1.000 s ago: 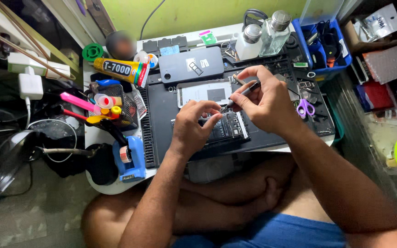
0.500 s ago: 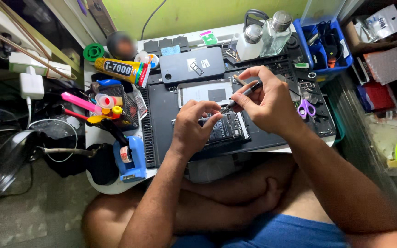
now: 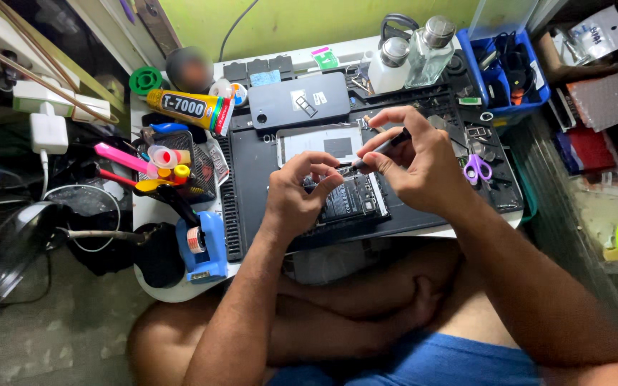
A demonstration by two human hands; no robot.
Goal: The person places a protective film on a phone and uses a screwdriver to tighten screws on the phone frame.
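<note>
Looking down, I see my left hand (image 3: 302, 193) pinching the opened phone (image 3: 348, 199) on the black mat (image 3: 252, 171), right hand (image 3: 416, 161) gripping a screwdriver (image 3: 380, 148); glue tube (image 3: 187, 109), bottles (image 3: 409, 57), purple scissors (image 3: 476, 168) crowd around.

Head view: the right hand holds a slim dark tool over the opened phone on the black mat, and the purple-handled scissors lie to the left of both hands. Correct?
Not quite. In the head view the purple-handled scissors lie on the black mat to the right of both hands, beside the right hand. The rest holds: that hand holds a slim dark tool over the opened phone.
</note>
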